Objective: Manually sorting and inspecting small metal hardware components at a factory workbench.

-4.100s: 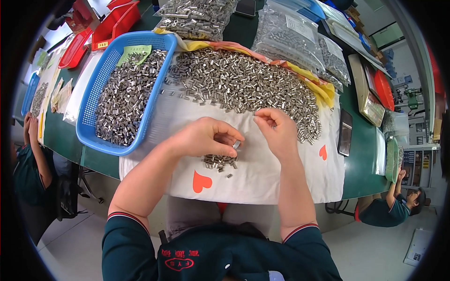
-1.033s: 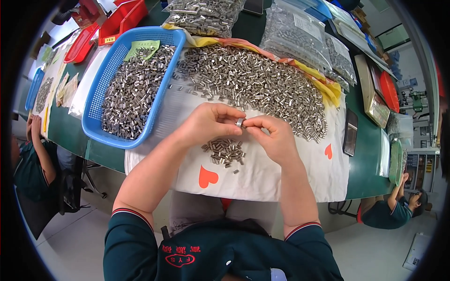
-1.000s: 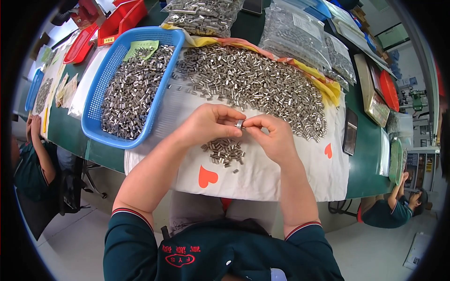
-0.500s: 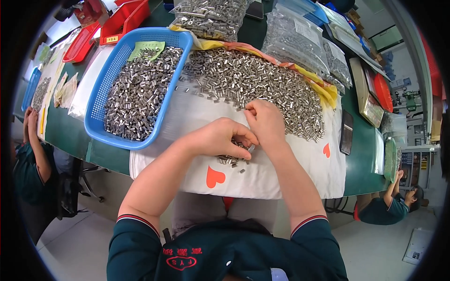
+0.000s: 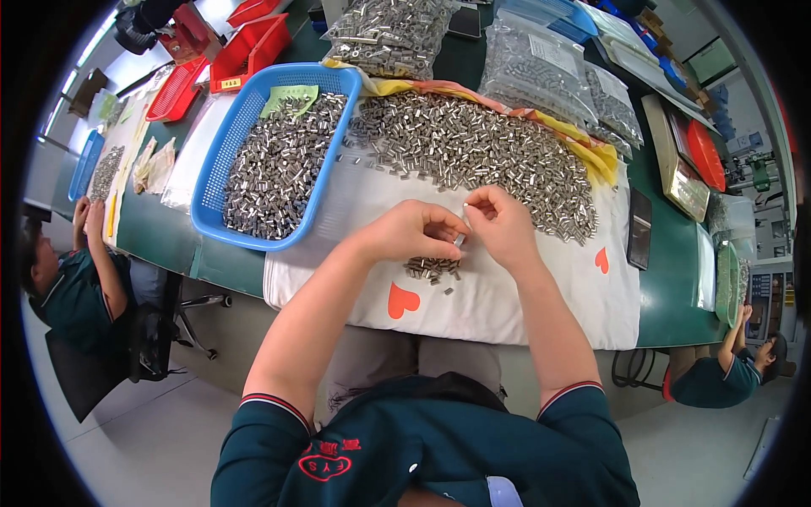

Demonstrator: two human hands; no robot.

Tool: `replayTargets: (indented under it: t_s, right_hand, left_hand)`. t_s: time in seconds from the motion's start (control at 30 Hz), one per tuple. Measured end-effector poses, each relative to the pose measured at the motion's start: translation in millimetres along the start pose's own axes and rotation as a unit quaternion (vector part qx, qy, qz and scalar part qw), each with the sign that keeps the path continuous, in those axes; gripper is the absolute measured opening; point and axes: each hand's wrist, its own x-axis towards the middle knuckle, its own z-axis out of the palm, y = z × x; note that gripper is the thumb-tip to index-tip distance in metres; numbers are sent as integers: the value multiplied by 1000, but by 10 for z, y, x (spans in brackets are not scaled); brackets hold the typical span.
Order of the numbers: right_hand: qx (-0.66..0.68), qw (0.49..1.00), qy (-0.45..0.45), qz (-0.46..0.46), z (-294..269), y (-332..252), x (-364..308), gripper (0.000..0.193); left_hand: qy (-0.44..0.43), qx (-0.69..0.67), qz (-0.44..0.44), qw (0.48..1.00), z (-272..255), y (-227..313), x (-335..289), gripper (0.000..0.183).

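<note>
My left hand (image 5: 416,230) is curled closed above the white cloth (image 5: 346,296), with a short shiny metal sleeve (image 5: 459,240) between thumb and fingers. Close beside it, my right hand (image 5: 505,226) pinches a tiny bright piece at its fingertips, apparently another metal sleeve (image 5: 466,205). Beneath my left hand lies a small pile of metal sleeves (image 5: 432,269), with a few loose ones at its edge. Beyond both hands spreads a wide heap of the same sleeves (image 5: 481,152). What else my left palm may hold is hidden.
A blue perforated basket (image 5: 203,182) full of sleeves stands at the left. Bags of metal parts (image 5: 541,72) line the back behind a rolled yellow cloth edge (image 5: 604,160). A phone (image 5: 639,228) lies right. Red bins (image 5: 253,51) sit back left; co-workers sit at both sides.
My right hand has drawn back from the heap's edge, and its fingertips now show a small piece. The left hand stays over the small pile. The whole view has shifted slightly.
</note>
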Motion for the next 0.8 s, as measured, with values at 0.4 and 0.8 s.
replayTargets:
  t_s: [0.4, 0.8]
  right_hand:
    - [270, 960, -72, 25, 18, 59, -160, 6]
    - [216, 975, -44, 31, 60, 98, -162, 9]
  left_hand:
    - [149, -164, 51, 974, -28, -195, -76, 36]
    - [136, -114, 14, 984, -24, -158, -59, 35]
